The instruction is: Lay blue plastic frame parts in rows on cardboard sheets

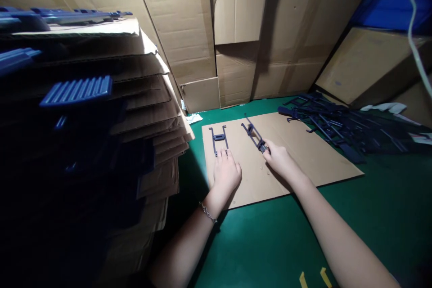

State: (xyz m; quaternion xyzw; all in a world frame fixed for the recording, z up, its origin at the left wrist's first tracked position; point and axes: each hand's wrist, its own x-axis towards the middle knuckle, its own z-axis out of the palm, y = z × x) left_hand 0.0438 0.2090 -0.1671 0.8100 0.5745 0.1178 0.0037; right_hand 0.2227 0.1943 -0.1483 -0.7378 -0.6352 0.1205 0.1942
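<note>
On the left of a flat cardboard sheet (283,153) lies a dark plastic frame (219,137) with two long arms, hooked far ends and a crossbar. My left hand (227,171) rests palm down over its near end, fingers stretched out and touching it; that end is hidden. My right hand (278,157) pinches a second dark plastic frame (254,136) of the same form by its ribbed near end. This one is tilted, its arms pointing away and to the left, over the middle of the sheet.
A tangled pile of dark plastic frames (330,121) lies at the right on the green table (270,243). Tall stacked cardboard layers (158,121) with blue-lit parts stand close on the left. Cardboard panels (182,22) wall the back. Yellow strips (326,276) lie at the near edge.
</note>
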